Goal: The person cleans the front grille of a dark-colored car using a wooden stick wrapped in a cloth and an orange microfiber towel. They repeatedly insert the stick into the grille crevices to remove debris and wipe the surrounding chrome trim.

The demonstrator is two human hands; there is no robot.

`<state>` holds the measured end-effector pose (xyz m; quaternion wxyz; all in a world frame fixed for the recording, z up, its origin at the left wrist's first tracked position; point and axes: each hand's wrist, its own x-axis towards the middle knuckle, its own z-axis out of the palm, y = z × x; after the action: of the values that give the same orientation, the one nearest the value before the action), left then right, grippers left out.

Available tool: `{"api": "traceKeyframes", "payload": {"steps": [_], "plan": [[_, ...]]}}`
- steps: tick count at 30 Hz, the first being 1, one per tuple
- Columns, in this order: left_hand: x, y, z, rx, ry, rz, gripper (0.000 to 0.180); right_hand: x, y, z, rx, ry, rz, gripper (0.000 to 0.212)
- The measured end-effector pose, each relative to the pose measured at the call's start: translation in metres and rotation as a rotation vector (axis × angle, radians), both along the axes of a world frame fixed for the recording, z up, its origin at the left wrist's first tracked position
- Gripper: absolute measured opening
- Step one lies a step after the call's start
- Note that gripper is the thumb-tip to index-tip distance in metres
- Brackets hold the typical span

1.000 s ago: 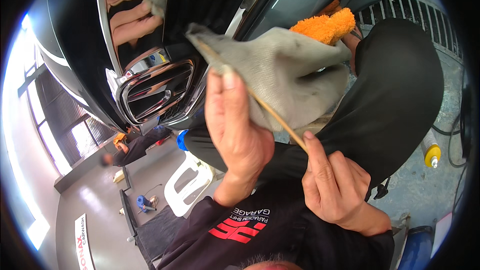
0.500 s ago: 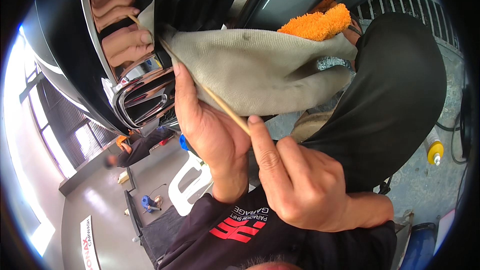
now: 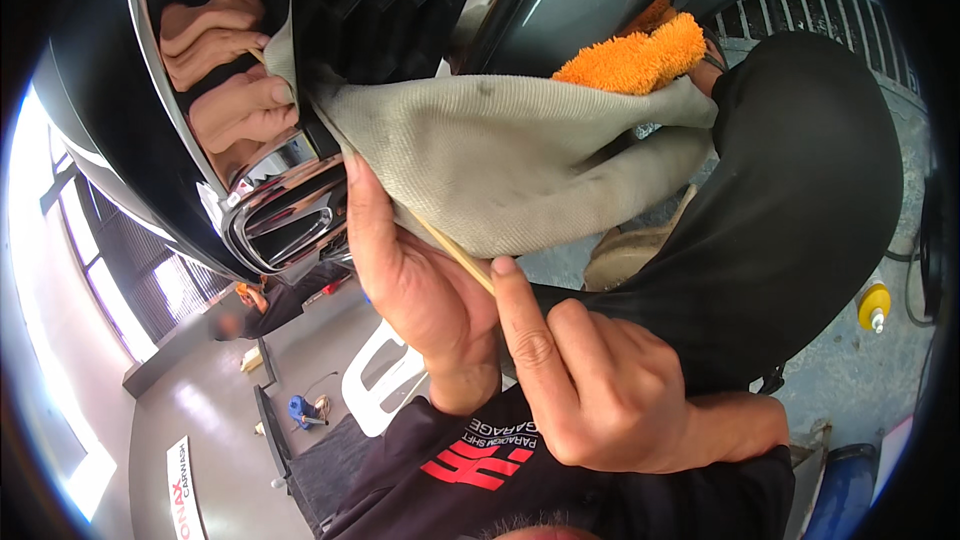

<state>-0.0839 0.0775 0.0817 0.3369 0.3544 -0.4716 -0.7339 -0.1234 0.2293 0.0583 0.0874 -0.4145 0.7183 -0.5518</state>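
A thin wooden stick (image 3: 455, 255) slants up and left under the edge of a grey-beige cloth (image 3: 490, 160). The cloth's narrow left end is bunched against the glossy front of a car, between the dark grille (image 3: 370, 30) and the chrome trim (image 3: 300, 225). My left hand (image 3: 425, 295) closes on the cloth's lower left edge with the stick, its raised finger close to the trim. My right hand (image 3: 600, 375) grips the stick's near end, index finger stretched along it and the other fingers curled. The stick's far tip is hidden by the cloth.
An orange fluffy cloth (image 3: 635, 58) lies beyond the grey one, beside a dark-clothed bent knee (image 3: 810, 210). On the right stand a yellow-capped bottle (image 3: 874, 305) and a floor grate (image 3: 820, 25). A white plastic chair (image 3: 375, 380) and another person (image 3: 280, 310) are lower left.
The cloth's edge has dropped and covers more of the stick's upper part. Both hands keep their hold and sit slightly lower in the picture.
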Motion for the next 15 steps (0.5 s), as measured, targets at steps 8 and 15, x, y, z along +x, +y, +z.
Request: {"api": "traceKeyframes", "payload": {"steps": [8, 15], "plan": [[-0.003, 0.002, 0.001, 0.007, -0.048, -0.014, 0.039, -0.011, 0.012, 0.000, 0.014, -0.070, 0.036, 0.057], [0.016, 0.020, -0.020, -0.199, -0.248, -0.151, 0.039, 0.000, 0.089, -0.027, 0.050, -0.207, -0.025, 0.042]]}}
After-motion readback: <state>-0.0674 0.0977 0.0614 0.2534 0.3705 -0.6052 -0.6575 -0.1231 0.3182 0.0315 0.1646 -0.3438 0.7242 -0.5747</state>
